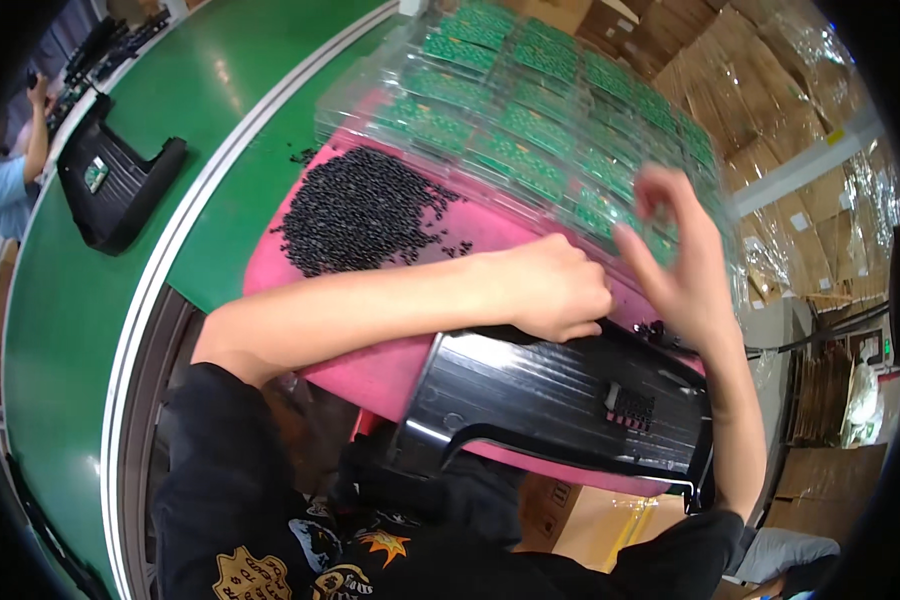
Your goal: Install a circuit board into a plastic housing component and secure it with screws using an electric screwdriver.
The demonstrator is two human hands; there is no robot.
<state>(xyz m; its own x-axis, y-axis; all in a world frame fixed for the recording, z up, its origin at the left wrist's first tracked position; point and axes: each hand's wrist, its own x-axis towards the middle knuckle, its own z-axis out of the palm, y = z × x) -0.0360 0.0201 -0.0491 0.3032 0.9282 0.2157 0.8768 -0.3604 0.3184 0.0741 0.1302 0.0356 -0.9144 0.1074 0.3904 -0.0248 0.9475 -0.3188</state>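
A black plastic housing point(550, 395) lies on a pink mat in front of me, with a slotted grille near its right end. My left hand point(560, 290) is closed at the housing's far edge, its fingers curled under; what they hold, if anything, is hidden. Above the near right part of several green circuit boards point(515, 165), my right hand point(682, 265) is raised with thumb and forefinger apart, nothing visible between them. The boards sit in clear plastic trays point(365, 115). A few small black parts point(652, 332) lie between the housing and my right wrist.
A heap of small black parts point(355, 215) covers the left of the pink mat point(370, 375). Beyond a metal rail point(185, 225), a green conveyor point(235, 70) carries another black housing point(120, 185). Wrapped cardboard boxes point(710, 75) stand at right; a person point(8, 190) is far left.
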